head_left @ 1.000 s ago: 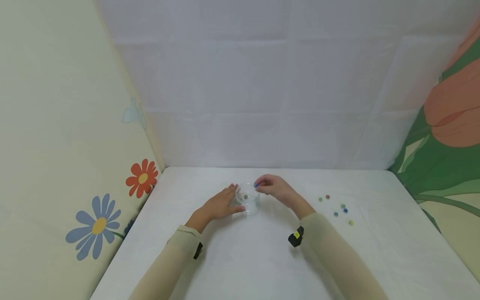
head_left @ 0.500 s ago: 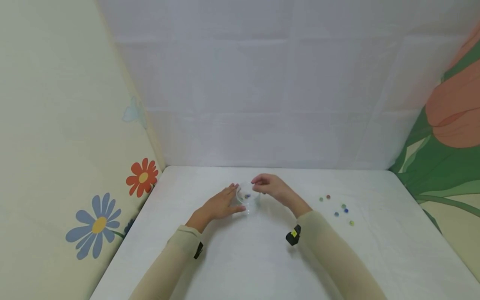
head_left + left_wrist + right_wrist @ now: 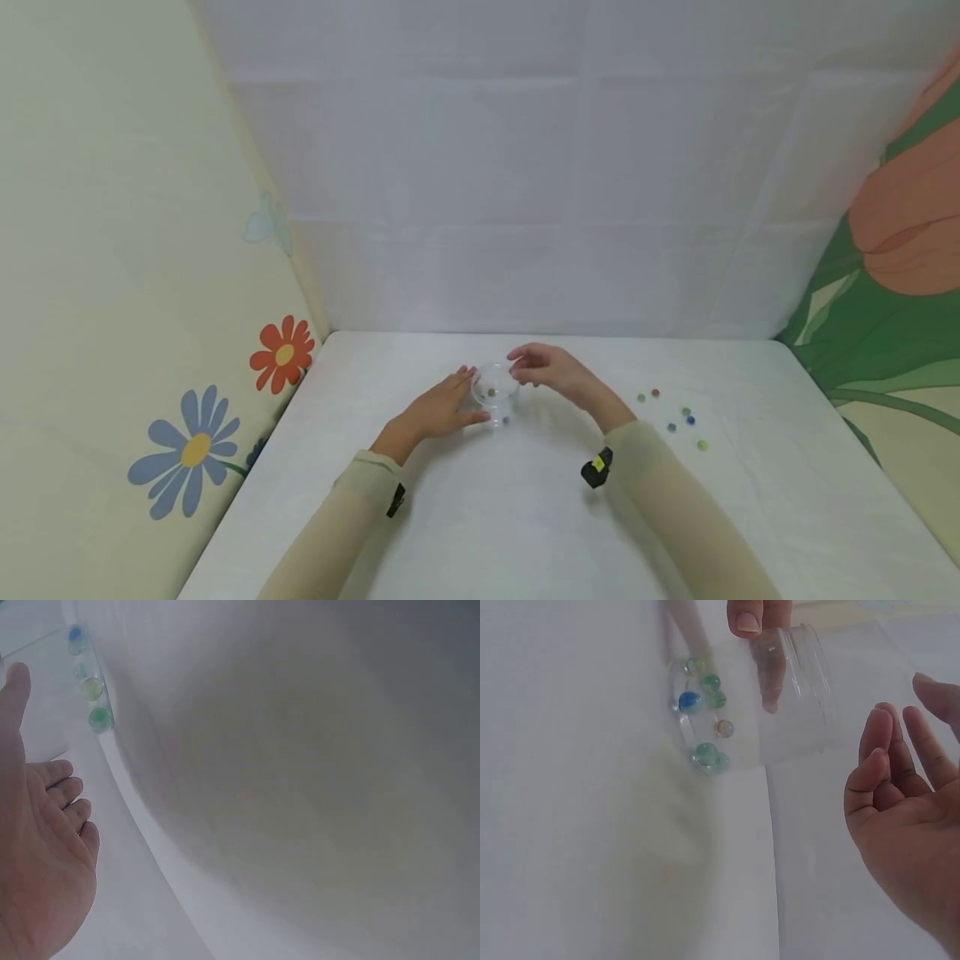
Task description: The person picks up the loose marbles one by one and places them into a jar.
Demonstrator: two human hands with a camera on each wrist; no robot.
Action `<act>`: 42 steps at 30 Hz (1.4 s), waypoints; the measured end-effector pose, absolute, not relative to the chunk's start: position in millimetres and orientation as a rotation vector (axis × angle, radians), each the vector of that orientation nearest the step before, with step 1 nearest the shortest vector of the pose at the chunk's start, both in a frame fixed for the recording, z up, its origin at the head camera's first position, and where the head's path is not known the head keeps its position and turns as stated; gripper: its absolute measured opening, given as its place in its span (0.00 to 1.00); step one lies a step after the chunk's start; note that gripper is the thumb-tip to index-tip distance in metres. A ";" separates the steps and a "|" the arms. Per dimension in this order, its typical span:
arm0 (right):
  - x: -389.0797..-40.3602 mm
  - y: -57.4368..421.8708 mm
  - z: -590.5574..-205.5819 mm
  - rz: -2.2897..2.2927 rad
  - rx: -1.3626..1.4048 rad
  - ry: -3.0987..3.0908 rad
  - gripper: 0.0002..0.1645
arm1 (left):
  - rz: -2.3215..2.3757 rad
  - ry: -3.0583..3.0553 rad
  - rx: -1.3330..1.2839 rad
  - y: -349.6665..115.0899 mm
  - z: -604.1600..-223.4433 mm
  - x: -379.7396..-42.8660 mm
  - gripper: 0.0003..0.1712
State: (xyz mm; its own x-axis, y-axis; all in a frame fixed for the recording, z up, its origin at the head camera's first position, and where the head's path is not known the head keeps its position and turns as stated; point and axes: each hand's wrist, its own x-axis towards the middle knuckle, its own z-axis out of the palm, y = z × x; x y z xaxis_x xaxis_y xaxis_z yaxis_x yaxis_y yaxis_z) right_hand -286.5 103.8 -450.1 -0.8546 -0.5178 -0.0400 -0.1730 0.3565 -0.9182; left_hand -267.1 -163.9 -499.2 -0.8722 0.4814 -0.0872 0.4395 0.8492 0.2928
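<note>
L hand (image 3: 442, 410), thumb & fingers spread, touched clear jar (image 3: 795, 742) w/ marbles (image 3: 707, 754) inside; R hand (image 3: 551, 372) hung near rim, fingers loosely bent; 6 loose marbles (image 3: 691, 421) lay on white tbl (image 3: 480, 517).

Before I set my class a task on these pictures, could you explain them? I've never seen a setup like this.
There is no robot: you see a person's bare left hand and right hand. The wide picture comes from a camera on the head, looking forward and down; the other two come from cameras on the wrists. On the white table stands a clear jar with marbles inside; six loose marbles lie to its right. The left hand rests against the jar; the right hand, near it, shows nothing held. The jar looks tipped in the wrist pictures only because those cameras are turned.
</note>
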 end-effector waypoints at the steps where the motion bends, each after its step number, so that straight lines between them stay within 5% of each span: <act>1: -286.3 106.5 -449.4 -1.496 -0.615 2.304 0.26 | 0.404 2.867 0.722 -163.9 -498.8 -267.0 0.56; 24: -264.4 201.0 -440.4 -1.617 -0.532 2.304 0.28 | 0.402 2.865 0.757 -165.0 -497.3 -265.8 0.54; 42: -238.9 266.5 -437.2 -1.294 -0.378 2.610 0.35 | 0.427 2.854 0.733 -165.4 -498.1 -266.1 0.56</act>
